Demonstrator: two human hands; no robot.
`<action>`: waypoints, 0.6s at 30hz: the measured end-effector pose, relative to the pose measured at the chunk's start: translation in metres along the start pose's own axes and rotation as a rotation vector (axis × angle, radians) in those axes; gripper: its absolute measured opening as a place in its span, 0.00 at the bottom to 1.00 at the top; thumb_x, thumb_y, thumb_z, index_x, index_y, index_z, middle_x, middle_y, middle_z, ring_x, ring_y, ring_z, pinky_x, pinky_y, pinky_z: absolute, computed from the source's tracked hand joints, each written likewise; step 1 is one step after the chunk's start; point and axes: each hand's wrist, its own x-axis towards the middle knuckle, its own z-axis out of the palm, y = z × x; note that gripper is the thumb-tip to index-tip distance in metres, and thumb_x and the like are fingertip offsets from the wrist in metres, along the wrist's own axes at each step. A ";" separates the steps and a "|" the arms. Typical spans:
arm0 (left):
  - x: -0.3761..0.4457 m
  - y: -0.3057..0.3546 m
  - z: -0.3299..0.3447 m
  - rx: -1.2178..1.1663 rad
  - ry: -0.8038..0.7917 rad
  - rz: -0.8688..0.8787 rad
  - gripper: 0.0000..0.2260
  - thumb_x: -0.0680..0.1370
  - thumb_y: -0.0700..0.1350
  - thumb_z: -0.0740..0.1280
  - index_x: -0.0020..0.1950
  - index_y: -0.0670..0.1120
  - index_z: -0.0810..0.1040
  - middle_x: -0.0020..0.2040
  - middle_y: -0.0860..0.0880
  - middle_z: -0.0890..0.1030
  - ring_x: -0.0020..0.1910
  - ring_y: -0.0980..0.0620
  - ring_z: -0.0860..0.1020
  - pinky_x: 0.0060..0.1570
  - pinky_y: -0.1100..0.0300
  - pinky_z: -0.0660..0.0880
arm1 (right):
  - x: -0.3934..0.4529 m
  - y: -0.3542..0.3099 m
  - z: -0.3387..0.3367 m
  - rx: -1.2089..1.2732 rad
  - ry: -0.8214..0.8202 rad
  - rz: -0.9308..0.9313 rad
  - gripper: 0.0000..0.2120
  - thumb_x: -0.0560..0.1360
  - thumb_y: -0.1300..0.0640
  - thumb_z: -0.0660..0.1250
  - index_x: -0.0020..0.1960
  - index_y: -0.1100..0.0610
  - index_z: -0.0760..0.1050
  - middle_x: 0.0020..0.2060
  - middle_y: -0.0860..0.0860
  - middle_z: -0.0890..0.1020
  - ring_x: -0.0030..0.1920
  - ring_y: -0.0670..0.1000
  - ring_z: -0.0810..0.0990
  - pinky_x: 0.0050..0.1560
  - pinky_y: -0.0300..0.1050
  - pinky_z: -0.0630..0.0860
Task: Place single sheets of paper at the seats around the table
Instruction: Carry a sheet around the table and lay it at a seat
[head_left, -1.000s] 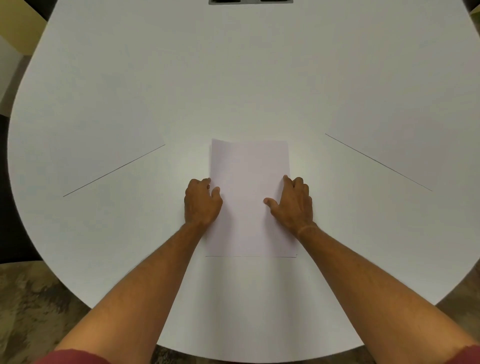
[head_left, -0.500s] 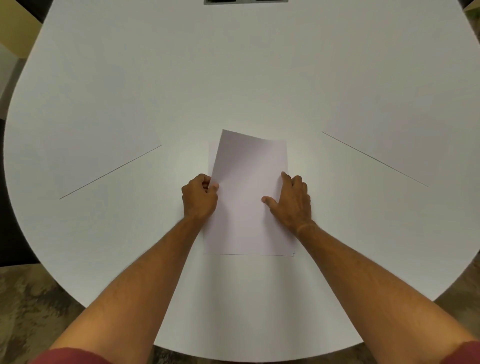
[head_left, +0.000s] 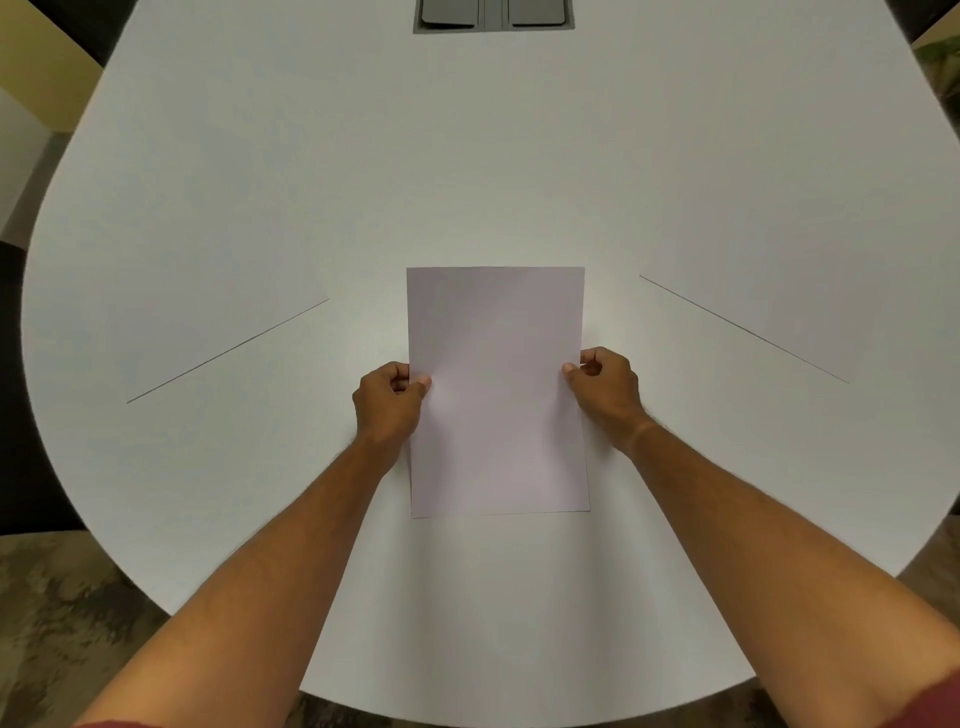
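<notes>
I hold a pale sheet of paper (head_left: 496, 389) in front of me over the near middle of the white table (head_left: 467, 156). My left hand (head_left: 389, 400) pinches its left edge, thumb on top. On the opposite edge my right hand (head_left: 605, 392) pinches it the same way. The sheet is square to me and seems slightly raised; whatever lies under it is hidden. Two more white sheets lie flat on the table, one at the left (head_left: 208, 270) and one at the right (head_left: 779, 270). They show mainly by their thin dark near edges.
A grey power box (head_left: 493, 15) is set into the table at the far middle. The table's rounded edge curves close around me. Patterned carpet (head_left: 62, 623) shows below it on both sides. A dark chair part (head_left: 21, 389) stands at the left.
My left hand lifted the sheet's left edge. My right hand went from lying flat on the paper to pinching its right edge. The sheet now sits square between both hands.
</notes>
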 end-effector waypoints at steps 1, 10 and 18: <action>-0.001 0.000 -0.001 -0.011 0.002 -0.008 0.03 0.76 0.41 0.72 0.48 0.45 0.81 0.41 0.51 0.81 0.40 0.54 0.79 0.39 0.69 0.73 | 0.000 0.001 -0.002 0.035 -0.012 0.004 0.05 0.77 0.58 0.68 0.51 0.60 0.78 0.40 0.51 0.79 0.44 0.51 0.77 0.46 0.41 0.71; -0.009 0.012 -0.007 -0.061 0.035 -0.027 0.03 0.75 0.43 0.74 0.44 0.49 0.80 0.41 0.51 0.82 0.40 0.56 0.79 0.41 0.67 0.73 | -0.005 -0.001 -0.023 0.150 -0.036 0.002 0.04 0.74 0.60 0.73 0.47 0.61 0.82 0.40 0.53 0.83 0.41 0.50 0.80 0.41 0.40 0.76; -0.024 0.043 -0.013 -0.142 0.040 0.006 0.06 0.74 0.41 0.75 0.40 0.49 0.81 0.41 0.49 0.84 0.41 0.51 0.81 0.47 0.58 0.80 | -0.015 -0.018 -0.055 0.293 -0.011 -0.051 0.04 0.72 0.65 0.75 0.43 0.58 0.81 0.44 0.57 0.85 0.47 0.57 0.85 0.51 0.50 0.83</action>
